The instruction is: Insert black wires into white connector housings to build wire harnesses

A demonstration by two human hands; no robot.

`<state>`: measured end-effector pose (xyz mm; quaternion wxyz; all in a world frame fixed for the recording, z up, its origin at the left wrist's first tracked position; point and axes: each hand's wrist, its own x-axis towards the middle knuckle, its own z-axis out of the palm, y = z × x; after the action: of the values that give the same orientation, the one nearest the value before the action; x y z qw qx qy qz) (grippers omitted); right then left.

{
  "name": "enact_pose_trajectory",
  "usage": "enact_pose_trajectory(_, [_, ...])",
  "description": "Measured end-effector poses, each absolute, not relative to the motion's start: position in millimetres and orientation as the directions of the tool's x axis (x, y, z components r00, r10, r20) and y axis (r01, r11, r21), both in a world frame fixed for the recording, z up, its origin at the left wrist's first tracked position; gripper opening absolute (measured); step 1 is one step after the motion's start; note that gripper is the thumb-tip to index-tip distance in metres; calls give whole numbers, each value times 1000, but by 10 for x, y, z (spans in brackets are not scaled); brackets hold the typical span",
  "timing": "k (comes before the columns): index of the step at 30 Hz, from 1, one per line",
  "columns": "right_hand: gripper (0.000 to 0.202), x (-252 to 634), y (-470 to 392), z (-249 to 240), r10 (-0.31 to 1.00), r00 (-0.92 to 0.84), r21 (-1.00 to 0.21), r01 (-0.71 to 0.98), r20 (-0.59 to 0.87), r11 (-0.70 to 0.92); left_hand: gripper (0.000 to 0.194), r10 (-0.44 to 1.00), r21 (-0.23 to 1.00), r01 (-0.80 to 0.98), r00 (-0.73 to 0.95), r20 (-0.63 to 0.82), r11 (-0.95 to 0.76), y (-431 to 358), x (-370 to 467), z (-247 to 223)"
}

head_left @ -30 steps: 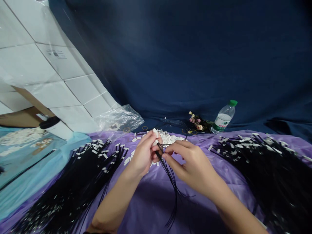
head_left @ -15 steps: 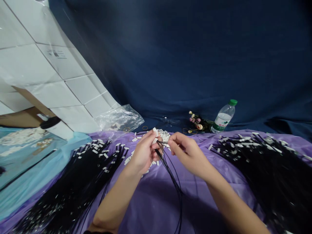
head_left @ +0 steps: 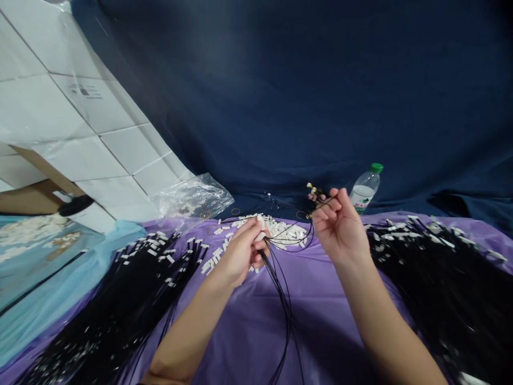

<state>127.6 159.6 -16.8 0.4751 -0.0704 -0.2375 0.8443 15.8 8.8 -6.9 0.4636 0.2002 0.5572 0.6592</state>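
My left hand (head_left: 244,251) is closed around a bundle of thin black cords (head_left: 285,310) near their white end pieces (head_left: 261,220). The cords hang down from it over the purple cloth. To the right, my right hand (head_left: 339,224) is raised with its palm turned up, fingertips pinched on a thin black cord. A loop of cord (head_left: 296,243) runs between the two hands. Just behind my left hand lies a heap of small white pieces (head_left: 286,232). The fingers hide part of the bundle's ends.
Masses of black cords with white tips lie at left (head_left: 132,289) and right (head_left: 444,283) on the purple cloth (head_left: 320,299). Behind stand a green-capped bottle (head_left: 365,190) and small flowers (head_left: 315,192). A clear plastic bag (head_left: 196,195) lies by the white tiles (head_left: 116,155).
My right hand has moved right and up from beside the left hand, turning palm up and drawing a cord out. My left hand stays on the bundle. The view has shifted slightly.
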Motion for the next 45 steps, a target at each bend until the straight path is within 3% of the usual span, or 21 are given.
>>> enact_pose_trajectory(4, [18,1401,1782,-158,914,-386,-458,-840,126,-291,29,835,953,-301,-513,-199,42,74,184,-93])
enact_pose_trajectory(8, [15,1588,1756,-48,852,-455,-522,-808,261,-272,28,838,980,-190,-526,-146,51,47,211,-102])
enact_pose_trajectory(11, [10,1649,1548,9,787,-523,-704,-691,327,-166,29,837,991,-117,-535,-114,60,24,241,-85])
enact_pose_trajectory(14, [7,1634,1305,13,710,-560,-868,-475,426,146,30,843,996,-81,-534,-73,35,-1,274,-58])
enact_pose_trajectory(18, [17,1572,1104,-4,613,-647,-883,-235,455,406,29,862,997,-83,-505,-50,10,-37,308,-33])
enact_pose_trajectory(26, [17,1496,1081,-51,698,-519,-869,-253,493,425,26,875,993,-110,-483,-26,-31,-68,307,-20])
enact_pose_trajectory(45, [17,1506,1074,-52,666,-532,-840,-189,523,509,25,892,996,-69,-451,15,-52,-97,302,8])
